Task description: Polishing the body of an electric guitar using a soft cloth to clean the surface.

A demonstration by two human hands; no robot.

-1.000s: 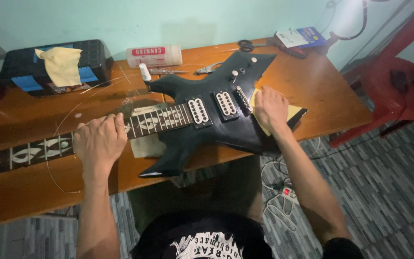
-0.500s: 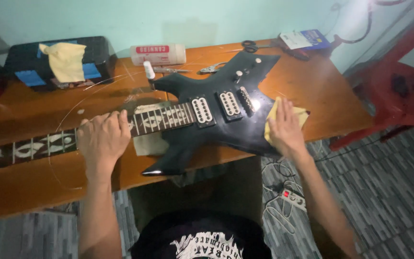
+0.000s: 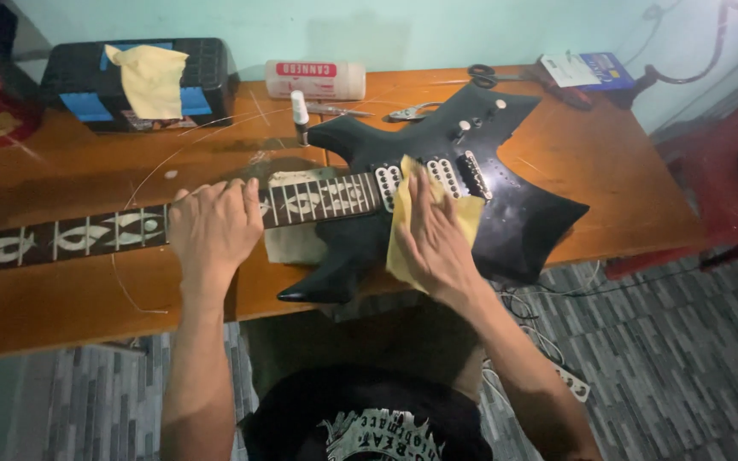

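1. Lying flat across the wooden counter [image 3: 608,171]: a black electric guitar [image 3: 523,218] with a jagged, pointed body, neck [image 3: 87,239] running off to the left, pale inlays along the fingerboard.
2. Pressed on the neck just left of the body: the left hand [image 3: 211,226], palm down, fingers [image 3: 232,192] curled lightly over the far edge, gripping nothing else.
3. Spread flat on the guitar body near the pickups: the right hand [image 3: 433,239], fingers [image 3: 416,192] extended and close together, pinning a yellow cloth [image 3: 463,213] against the black surface rather than clutching it.
4. Peeking out around that hand: the cloth, touching the guitar between the neck joint and the silver pickups [image 3: 446,175].
5. Tucked under the neck joint: a pale pad [image 3: 292,243], resting on the counter.
6. At the far left of the counter: a black box [image 3: 207,77] with a second yellow cloth [image 3: 151,81] draped over its top.
7. Far centre, beside the wall: a white tube-shaped container [image 3: 318,81] lying on its side, and just near it a small upright bottle [image 3: 300,115] with a white cap.
8. Far right, beyond the guitar's upper horn: scissors [image 3: 489,77] and a small blue-and-white packet [image 3: 587,70].
9. Looping over the left part of the counter: a thin loose wire [image 3: 143,183].
10. To the right, off the counter: a red chair [image 3: 728,179] on a grey patterned floor [image 3: 676,358].
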